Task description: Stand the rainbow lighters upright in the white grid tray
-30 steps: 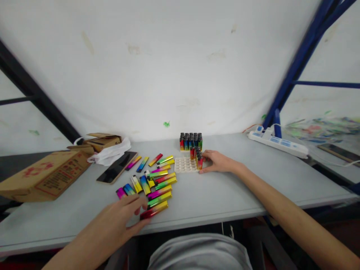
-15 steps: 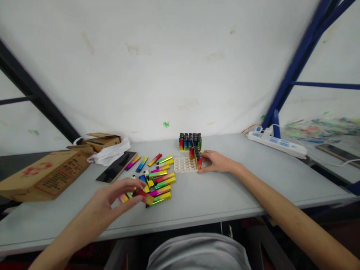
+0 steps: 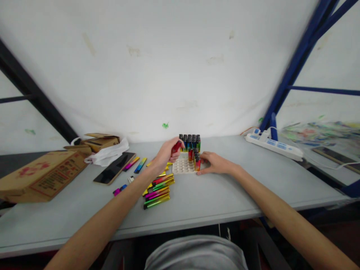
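Observation:
A red lighter [image 3: 176,146] is upright in my left hand [image 3: 165,152], fingers wrapped round it, above the back left of a white tray with round holes [image 3: 182,166]. My right hand [image 3: 215,163] grips the tray's right end, thumb at the front corner and fingers behind, beside a column of upright lighters [image 3: 197,161]. Another upright red lighter [image 3: 190,154] stands in the tray's back row. Behind the tray is a full block of upright black-capped lighters [image 3: 189,142]. Loose shiny lighters [image 3: 157,193] lie left of the tray, partly hidden by my left forearm.
A smartphone [image 3: 114,168] lies at the left, near a white plastic bag [image 3: 109,155] and cardboard boxes [image 3: 42,174]. A white power strip [image 3: 274,145] with cables lies at the right. The wall [image 3: 180,75] rises behind the table [image 3: 213,198].
My left hand has carried the red lighter from the loose pile up and right to the tray, turning it upright. My right hand stays at the tray's right end.

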{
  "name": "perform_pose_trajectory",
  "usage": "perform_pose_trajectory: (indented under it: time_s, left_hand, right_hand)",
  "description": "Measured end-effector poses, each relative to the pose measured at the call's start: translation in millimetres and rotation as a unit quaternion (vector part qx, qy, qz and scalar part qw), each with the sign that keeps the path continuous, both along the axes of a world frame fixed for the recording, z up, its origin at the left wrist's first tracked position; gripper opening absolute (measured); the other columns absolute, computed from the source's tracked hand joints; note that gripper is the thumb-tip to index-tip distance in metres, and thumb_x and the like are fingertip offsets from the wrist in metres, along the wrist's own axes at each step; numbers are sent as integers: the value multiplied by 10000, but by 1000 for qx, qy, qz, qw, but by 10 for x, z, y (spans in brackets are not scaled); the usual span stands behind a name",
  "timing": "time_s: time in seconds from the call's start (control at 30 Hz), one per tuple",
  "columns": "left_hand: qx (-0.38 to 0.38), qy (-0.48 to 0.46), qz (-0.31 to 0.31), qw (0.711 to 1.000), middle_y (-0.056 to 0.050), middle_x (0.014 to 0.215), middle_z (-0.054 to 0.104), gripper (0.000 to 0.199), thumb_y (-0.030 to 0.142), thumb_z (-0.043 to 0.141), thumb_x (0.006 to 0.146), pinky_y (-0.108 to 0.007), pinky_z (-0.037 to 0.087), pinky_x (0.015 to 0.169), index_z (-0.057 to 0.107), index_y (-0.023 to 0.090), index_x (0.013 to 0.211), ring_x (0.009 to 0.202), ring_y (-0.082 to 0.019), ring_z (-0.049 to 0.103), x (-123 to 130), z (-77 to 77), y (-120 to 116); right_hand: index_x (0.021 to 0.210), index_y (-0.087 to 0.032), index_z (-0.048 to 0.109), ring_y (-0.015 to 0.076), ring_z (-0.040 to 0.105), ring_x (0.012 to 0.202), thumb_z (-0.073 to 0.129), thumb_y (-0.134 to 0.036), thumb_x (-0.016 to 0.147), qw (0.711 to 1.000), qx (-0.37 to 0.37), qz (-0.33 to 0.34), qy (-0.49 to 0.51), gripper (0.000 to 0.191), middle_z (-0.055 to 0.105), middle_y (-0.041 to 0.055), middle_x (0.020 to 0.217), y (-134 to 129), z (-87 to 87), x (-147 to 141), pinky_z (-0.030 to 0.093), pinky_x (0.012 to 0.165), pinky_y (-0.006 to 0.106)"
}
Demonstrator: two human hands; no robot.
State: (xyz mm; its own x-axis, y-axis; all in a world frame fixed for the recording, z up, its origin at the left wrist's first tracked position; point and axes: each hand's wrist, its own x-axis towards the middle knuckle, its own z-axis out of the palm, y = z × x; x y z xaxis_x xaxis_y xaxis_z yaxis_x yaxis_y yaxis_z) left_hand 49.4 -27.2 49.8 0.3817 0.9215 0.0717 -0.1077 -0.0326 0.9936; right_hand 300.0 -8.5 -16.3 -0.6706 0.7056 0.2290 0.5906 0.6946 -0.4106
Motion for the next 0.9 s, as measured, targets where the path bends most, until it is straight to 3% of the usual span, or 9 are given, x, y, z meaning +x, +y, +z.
perform_pose_trajectory:
  time_s: [0.1, 0.17, 0.43, 0.63, 0.77, 0.9]
  left_hand:
    - [-20, 7, 11, 1000, 80, 483, 197, 438, 456, 416, 908, -178, 147, 393, 451, 180, 570, 401, -57, 157, 18, -125, 35]
    - [-36, 13, 6, 999, 76, 484, 190, 423, 434, 414, 871, -189, 131, 391, 376, 198, 522, 402, -57, 141, -3, -180, 6]
    - [-43, 16, 16, 999, 80, 507, 194, 357, 419, 431, 834, -189, 81, 395, 355, 209, 555, 405, -53, 111, -38, -336, -75]
    - [-76, -17, -1, 997, 92, 528, 259, 397, 564, 471, 877, -179, 164, 379, 447, 205, 710, 393, -59, 199, 11, -332, -95]
    - [35, -8, 30, 999, 71, 592, 456, 247, 447, 555, 899, -208, 375, 440, 464, 221, 862, 473, -101, 423, 20, -345, -67]
    - [174, 104, 49, 978, -45, 885, 676, 272, 432, 587, 936, -273, 533, 739, 637, 166, 967, 852, -166, 632, -7, -392, 0]
  right_hand:
    - [1195, -143, 663, 259, 622, 885, 757, -641, 801, 1000, 6, -5, -11, 642, 690, 115, 1031, -1, 8, -7, 478, 793, 340]
    - [1171, -132, 669, 244, 607, 834, 757, -650, 796, 1000, 7, -11, -18, 646, 679, 106, 972, 1, 11, -9, 468, 761, 330]
    - [1196, -135, 659, 235, 597, 820, 769, -655, 781, 1000, -1, -19, -20, 674, 655, 92, 948, 16, -9, 9, 471, 762, 330]
    - [1192, -139, 663, 245, 607, 849, 767, -652, 783, 1000, -5, -14, -13, 664, 667, 102, 976, 12, -17, 14, 480, 787, 342]
    - [1193, -141, 666, 240, 603, 836, 764, -661, 780, 1000, -3, -20, -11, 672, 661, 100, 979, 8, -22, 14, 475, 767, 332]
    - [1192, -139, 664, 236, 603, 838, 765, -652, 785, 1000, -9, -13, 0, 662, 666, 98, 987, 8, -24, 9, 474, 768, 327]
